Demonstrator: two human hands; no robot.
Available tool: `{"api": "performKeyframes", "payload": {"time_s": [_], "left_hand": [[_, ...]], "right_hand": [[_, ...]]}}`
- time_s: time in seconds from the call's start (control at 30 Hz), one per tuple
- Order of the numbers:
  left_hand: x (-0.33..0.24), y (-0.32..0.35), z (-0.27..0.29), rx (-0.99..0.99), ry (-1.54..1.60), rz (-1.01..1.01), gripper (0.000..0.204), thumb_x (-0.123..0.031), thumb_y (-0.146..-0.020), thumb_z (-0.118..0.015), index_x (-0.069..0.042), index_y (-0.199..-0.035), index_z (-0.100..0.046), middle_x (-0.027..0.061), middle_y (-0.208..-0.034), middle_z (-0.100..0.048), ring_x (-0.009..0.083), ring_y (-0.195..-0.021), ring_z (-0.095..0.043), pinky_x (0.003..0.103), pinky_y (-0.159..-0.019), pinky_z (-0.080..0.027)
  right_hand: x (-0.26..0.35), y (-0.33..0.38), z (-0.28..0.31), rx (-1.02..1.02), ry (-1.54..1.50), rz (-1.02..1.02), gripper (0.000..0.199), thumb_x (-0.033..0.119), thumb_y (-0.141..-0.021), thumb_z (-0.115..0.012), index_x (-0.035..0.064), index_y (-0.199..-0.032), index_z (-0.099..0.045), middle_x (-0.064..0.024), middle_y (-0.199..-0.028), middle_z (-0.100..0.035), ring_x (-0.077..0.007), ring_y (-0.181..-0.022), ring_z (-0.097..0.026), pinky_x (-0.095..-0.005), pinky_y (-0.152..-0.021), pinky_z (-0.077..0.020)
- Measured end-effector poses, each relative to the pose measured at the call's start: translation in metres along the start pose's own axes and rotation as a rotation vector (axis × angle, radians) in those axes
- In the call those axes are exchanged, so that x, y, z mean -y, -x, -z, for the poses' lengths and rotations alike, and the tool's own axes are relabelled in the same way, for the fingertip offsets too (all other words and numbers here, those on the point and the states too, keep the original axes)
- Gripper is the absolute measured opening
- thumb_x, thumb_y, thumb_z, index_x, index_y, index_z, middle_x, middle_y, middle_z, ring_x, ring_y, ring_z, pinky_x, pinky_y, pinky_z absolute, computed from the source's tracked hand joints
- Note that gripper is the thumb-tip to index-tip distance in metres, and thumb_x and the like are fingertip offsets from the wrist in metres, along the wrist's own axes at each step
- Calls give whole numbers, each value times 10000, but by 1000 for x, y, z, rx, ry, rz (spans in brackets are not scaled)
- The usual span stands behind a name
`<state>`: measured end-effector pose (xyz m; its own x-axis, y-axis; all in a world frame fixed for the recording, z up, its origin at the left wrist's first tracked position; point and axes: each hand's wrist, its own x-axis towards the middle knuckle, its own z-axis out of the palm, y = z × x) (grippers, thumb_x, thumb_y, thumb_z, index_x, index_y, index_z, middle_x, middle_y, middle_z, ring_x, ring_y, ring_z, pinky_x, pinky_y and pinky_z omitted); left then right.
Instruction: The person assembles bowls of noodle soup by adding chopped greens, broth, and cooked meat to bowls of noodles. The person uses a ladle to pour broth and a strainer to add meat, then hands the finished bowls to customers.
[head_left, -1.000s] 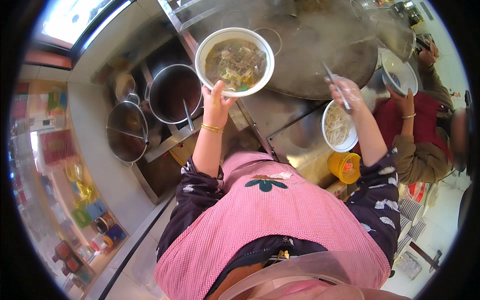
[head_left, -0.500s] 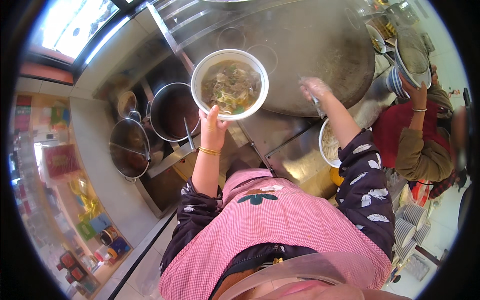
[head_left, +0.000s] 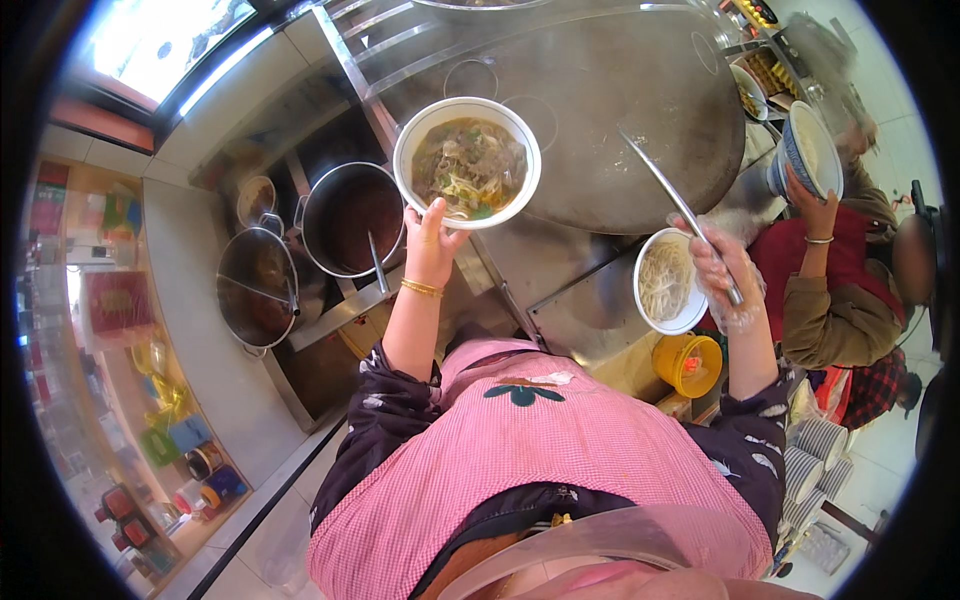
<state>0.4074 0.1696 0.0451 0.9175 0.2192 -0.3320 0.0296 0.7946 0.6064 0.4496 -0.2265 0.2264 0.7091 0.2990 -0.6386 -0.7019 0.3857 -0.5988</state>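
Note:
My left hand grips the near rim of a white bowl of soup with meat, noodles and chopped greens, held up beside the large round pan. In a clear plastic glove, my right hand is closed round a long thin metal utensil. Its far end reaches over the pan's near part, and I cannot make out its head. Just left of the right hand is a white bowl of pale noodles.
Two deep pots, one with reddish liquid and one darker, stand left. A yellow bucket is below the noodle bowl. At right a co-worker's hand holds a patterned bowl. Stacked striped bowls sit lower right.
My right hand has drawn back from over the pan, down and to the right, bringing the utensil into plain view. The soup bowl has shifted slightly right. The co-worker's bowl has tilted and moved.

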Motion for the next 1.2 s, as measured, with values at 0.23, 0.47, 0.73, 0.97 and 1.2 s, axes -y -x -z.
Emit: {"api": "performKeyframes", "payload": {"time_s": [0.23,0.47,0.73,0.97,1.2], "left_hand": [[-1,-2,3,-63,-30,7,635,-233,-884,-736,-105,-1321,-294,117,-1300,-478,271,-1213,-536,515,-863,-564],[-1,0,5,-71,-25,14,717,-249,-876,-742,-94,-1359,-235,145,-1294,-489,269,-1187,-554,504,-868,-580],[-6,5,3,-73,-29,5,655,-251,-871,-745,-93,-1313,-289,127,-1252,-519,246,-1142,-570,496,-862,-582],[-10,9,4,-87,3,-6,489,-147,-864,-679,-91,-1230,-360,104,-1151,-559,233,-1060,-607,475,-808,-597],[-32,19,13,-38,95,30,325,-162,-888,-609,-103,-1157,-436,89,-1122,-564,253,-1024,-629,492,-819,-592]], "right_hand": [[-30,67,-52,56,52,40,443,172,-1044,-456,-121,-1367,-382,-18,-730,-458,-32,-413,-405,-157,-340,-383],[-78,81,-71,-13,280,-59,403,208,-1001,-515,-54,-1307,-505,14,-680,-476,-22,-404,-368,-153,-346,-314],[-106,58,-75,-28,607,8,363,135,-990,-443,-31,-1303,-523,10,-631,-477,-37,-392,-380,-171,-340,-325],[-85,53,-82,34,307,38,391,216,-1032,-467,-67,-1300,-508,10,-690,-458,-8,-397,-354,-144,-343,-277],[-54,12,-26,249,-327,-128,445,160,-1056,-402,-96,-1413,-328,-66,-777,-476,-95,-484,-473,-208,-353,-425]]}}
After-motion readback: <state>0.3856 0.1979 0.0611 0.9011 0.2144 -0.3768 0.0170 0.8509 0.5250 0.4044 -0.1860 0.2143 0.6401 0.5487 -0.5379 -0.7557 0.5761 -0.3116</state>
